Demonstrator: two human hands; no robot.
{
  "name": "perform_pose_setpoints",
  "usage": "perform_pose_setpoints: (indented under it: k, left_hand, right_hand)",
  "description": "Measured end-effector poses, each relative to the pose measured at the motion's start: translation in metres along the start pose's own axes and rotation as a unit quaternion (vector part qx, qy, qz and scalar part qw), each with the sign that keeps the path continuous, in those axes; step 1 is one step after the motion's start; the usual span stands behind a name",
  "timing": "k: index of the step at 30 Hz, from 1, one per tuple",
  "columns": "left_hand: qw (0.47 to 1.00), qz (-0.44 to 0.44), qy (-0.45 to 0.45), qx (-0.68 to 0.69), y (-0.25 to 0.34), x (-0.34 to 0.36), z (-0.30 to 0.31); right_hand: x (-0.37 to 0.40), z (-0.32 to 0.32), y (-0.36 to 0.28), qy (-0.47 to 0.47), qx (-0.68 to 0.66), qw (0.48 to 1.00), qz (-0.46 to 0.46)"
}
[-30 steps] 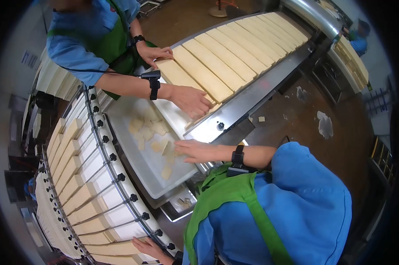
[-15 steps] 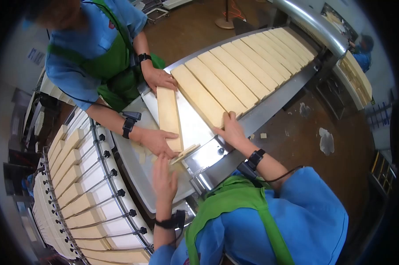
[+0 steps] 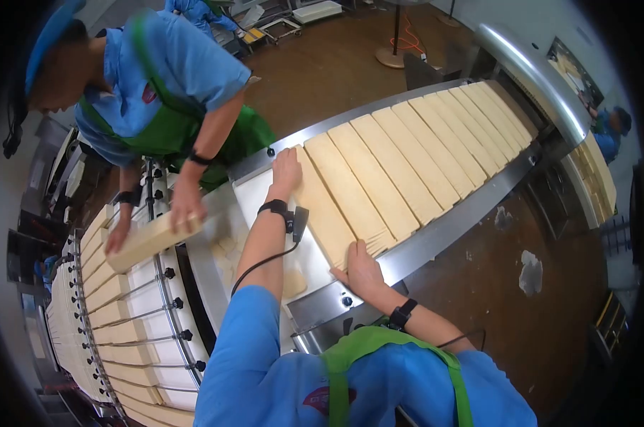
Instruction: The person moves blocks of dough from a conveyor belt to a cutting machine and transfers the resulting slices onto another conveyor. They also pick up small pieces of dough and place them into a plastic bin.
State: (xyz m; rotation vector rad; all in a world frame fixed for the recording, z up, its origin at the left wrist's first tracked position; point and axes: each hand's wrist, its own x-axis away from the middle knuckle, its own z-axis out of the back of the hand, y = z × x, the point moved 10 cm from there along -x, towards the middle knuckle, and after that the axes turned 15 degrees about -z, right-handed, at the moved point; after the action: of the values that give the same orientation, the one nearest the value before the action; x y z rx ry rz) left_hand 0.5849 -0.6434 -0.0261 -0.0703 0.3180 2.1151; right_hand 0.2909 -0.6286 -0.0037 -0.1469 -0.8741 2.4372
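Steel conveyor (image 3: 443,231) carries a row of long pale slabs (image 3: 421,156). The endmost slab (image 3: 336,206) lies at the conveyor's left end, touching its neighbour. Left hand (image 3: 286,169) rests on its far end and right hand (image 3: 359,269) on its near end, fingers (image 3: 350,250) extended flat, not clenched. A co-worker holds another slab (image 3: 151,238).

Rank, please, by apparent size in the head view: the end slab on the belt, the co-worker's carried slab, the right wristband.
1. End slab on the belt.
2. Co-worker's carried slab; close, and the fisheye makes it unsure.
3. Right wristband.
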Motion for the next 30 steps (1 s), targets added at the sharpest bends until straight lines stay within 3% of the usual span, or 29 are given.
perform_pose_setpoints:
  k: [3,6,9,12,13,14,16,17,21,23,25,28,29,30]
  left_hand:
    - [0.999,0.042,0.012,-0.012,-0.003,-0.001,0.004]
    - [0.997,0.059,-0.052,-0.016,-0.012,0.007,0.01]
    - [0.981,0.135,-0.129,-0.048,-0.042,0.04,0.028]
    - [0.974,0.203,-0.075,-0.065,-0.082,0.103,0.067]
    - [0.971,0.223,-0.058,-0.064,-0.097,0.13,0.078]
    - [0.966,0.252,0.0,0.051,-0.108,0.158,0.079]
    - [0.908,0.293,0.126,0.273,-0.131,0.223,0.067]
    - [0.863,0.254,0.216,0.381,-0.144,0.248,0.041]
    - [0.744,0.289,0.415,0.436,-0.127,0.345,0.076]
    - [0.744,0.305,0.48,0.352,-0.12,0.413,0.13]
    - [0.773,0.343,0.501,0.186,-0.108,0.494,0.188]
    - [0.711,0.458,0.526,0.086,-0.09,0.631,0.251]
    - [0.72,0.458,0.521,-0.003,-0.088,0.679,0.267]
    - [0.713,0.479,0.512,0.005,-0.092,0.723,0.272]
  right_hand:
    - [-0.002,0.004,0.0,-0.008,0.006,1.0,0.01]
    - [-0.005,0.0,0.001,-0.005,0.009,1.0,0.012]
    - [-0.003,0.002,-0.013,0.002,0.02,0.998,0.062]
    - [-0.01,-0.012,-0.015,-0.082,0.045,0.993,0.07]
    - [-0.011,-0.006,-0.017,-0.035,0.022,0.994,0.105]
    - [-0.012,-0.001,-0.019,0.013,-0.005,0.99,0.139]
    - [-0.026,-0.021,-0.016,-0.07,0.04,0.996,0.027]
    - [-0.029,-0.032,-0.013,-0.11,0.066,0.991,-0.029]
    - [-0.034,-0.049,-0.06,-0.074,0.048,0.992,0.096]
    - [-0.011,-0.048,-0.103,-0.035,0.043,0.983,0.174]
    - [0.024,-0.056,-0.162,-0.126,0.01,0.964,0.233]
    - [0.09,-0.084,-0.235,-0.264,-0.083,0.911,0.307]
    - [0.114,-0.1,-0.249,-0.317,-0.101,0.889,0.315]
    - [0.139,-0.115,-0.262,-0.368,-0.118,0.865,0.32]
